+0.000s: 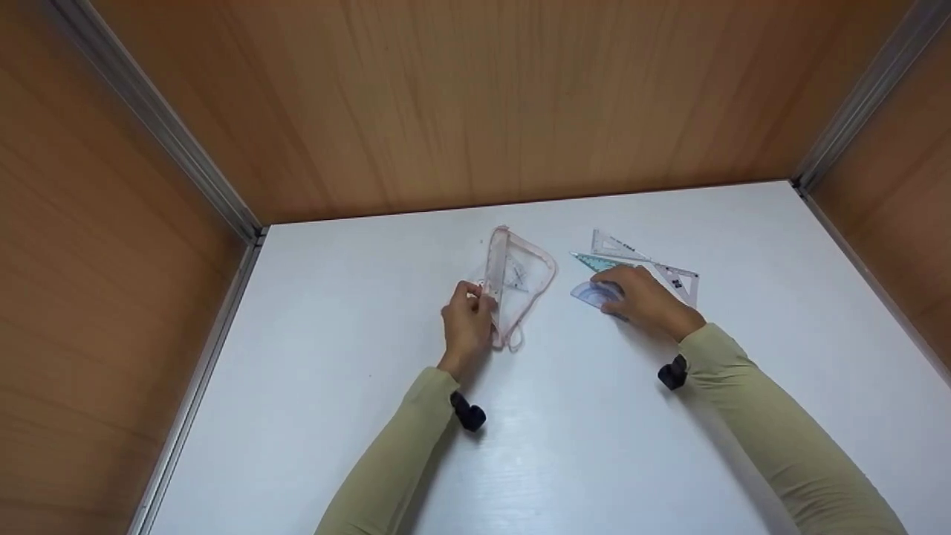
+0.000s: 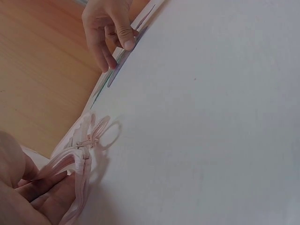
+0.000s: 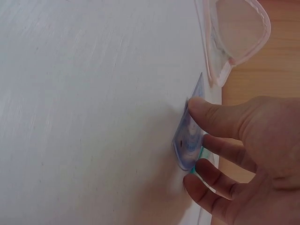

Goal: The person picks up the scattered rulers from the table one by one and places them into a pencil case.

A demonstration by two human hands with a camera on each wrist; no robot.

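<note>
A clear pouch (image 1: 522, 279) with pink zipper trim lies on the white table (image 1: 371, 334), a small set square showing through it. My left hand (image 1: 475, 299) pinches its near zipper edge (image 2: 83, 151) between thumb and fingers. To the right, my right hand (image 1: 618, 293) grips a blue half-round protractor (image 1: 587, 293): the thumb presses its face (image 3: 190, 136) and the fingers curl under its edge. A green set square (image 1: 594, 261) and a clear set square (image 1: 672, 273) lie just beyond that hand.
Wooden walls (image 1: 461, 104) with metal corner strips enclose the table at the back and on both sides. A black wrist-camera mount (image 1: 469, 413) sits on each sleeve. The pouch mouth (image 3: 236, 35) lies left of the protractor.
</note>
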